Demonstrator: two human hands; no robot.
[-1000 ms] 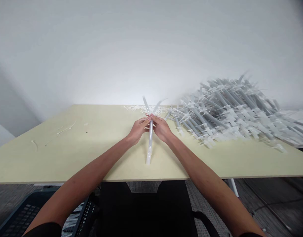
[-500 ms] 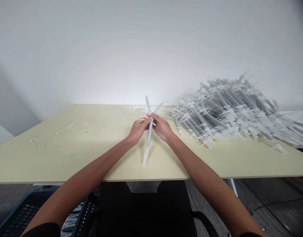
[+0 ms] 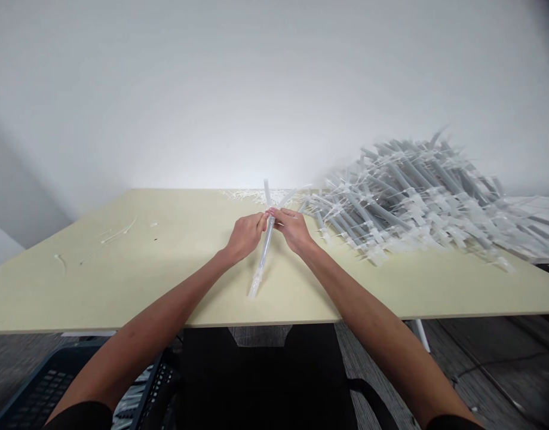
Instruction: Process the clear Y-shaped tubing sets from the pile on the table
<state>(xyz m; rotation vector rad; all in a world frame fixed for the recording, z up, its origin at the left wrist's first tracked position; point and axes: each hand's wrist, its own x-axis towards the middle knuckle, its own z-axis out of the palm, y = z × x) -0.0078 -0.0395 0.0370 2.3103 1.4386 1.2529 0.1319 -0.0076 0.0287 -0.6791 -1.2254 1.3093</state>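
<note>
A clear branched plastic tube (image 3: 266, 243) stands out between my hands above the table. Its long leg slants down toward me and ends in a whitish fitting (image 3: 255, 280); two thinner branches spread away at the far end. My left hand (image 3: 246, 236) is closed at the joint, knuckles up, fingertips pinched there. From the other side my right hand (image 3: 294, 230) grips the same joint between thumb and fingers. A thin white strip, like a cable tie tail, sticks out by the right fingers. The joint itself is mostly hidden by fingertips.
A large heap of similar tube assemblies (image 3: 408, 197) covers the table's right side. Small white cable ties (image 3: 247, 195) lie scattered behind my hands, and a few loose ones (image 3: 119, 232) lie at left. A dark plastic basket (image 3: 45, 382) stands below the table's front left edge.
The tube's lower end has swung left. My left hand has turned over into a more closed grip at the joint, while my right hand stays there.
</note>
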